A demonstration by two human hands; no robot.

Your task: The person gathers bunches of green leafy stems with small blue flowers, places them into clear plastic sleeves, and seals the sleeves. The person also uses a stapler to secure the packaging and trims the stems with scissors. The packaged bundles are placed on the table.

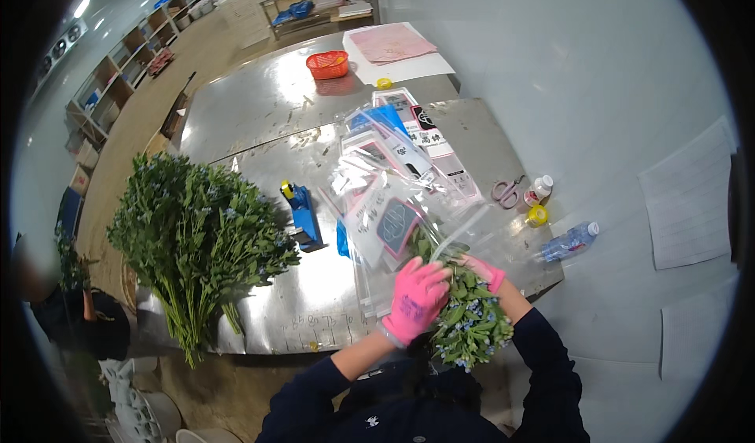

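Observation:
A bunch of blue-flowered leafy stems (472, 322) lies at the table's front edge, its blooms towards me and its stem end inside a clear printed plastic sleeve (360, 224). My left hand (416, 295), in a pink glove, grips the sleeve near its open edge, over the stems. My right hand (481, 270), also gloved in pink, is around the far right side of the bunch; leaves hide some of its fingers. Beyond the hands lies a pile of printed plastic sleeves (407, 142). A large heap of the same flowers (194, 224) rests on the left.
On the metal table (253, 118) are a blue tape dispenser (304, 216), a red basket (327, 65), scissors (506, 194), a white bottle (538, 189), yellow tape (537, 215) and a plastic bottle (569, 242). A wall (596, 118) borders the right; another person (82, 319) is at far left.

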